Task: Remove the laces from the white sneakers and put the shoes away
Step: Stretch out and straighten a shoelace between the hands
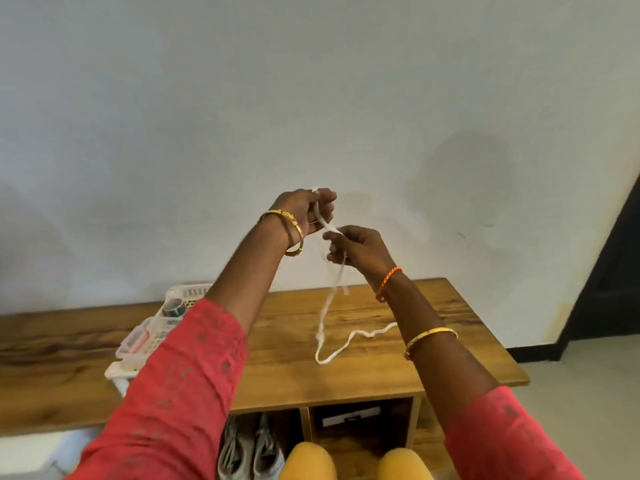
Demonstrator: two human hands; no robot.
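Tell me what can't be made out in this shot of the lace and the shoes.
Head view only:
- Sneakers in the left cubby: mostly hidden by the left sleeve, cut by the bottom edge.
- Lace: top hidden inside the left hand and right hand; far end passes behind the right forearm.
- Basket: contents covered by the left arm.

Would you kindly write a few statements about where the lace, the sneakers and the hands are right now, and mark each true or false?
1. Both the left hand and the right hand hold the white lace. True.
2. The lace hangs wholly in the air. False: its lower part lies on the wooden bench top.
3. The white sneakers sit in a compartment under the bench top. True.
4. The sneakers stand on the bench top beside the lace. False: they are below it.
5. A white basket sits on the bench, left of the lace. True.
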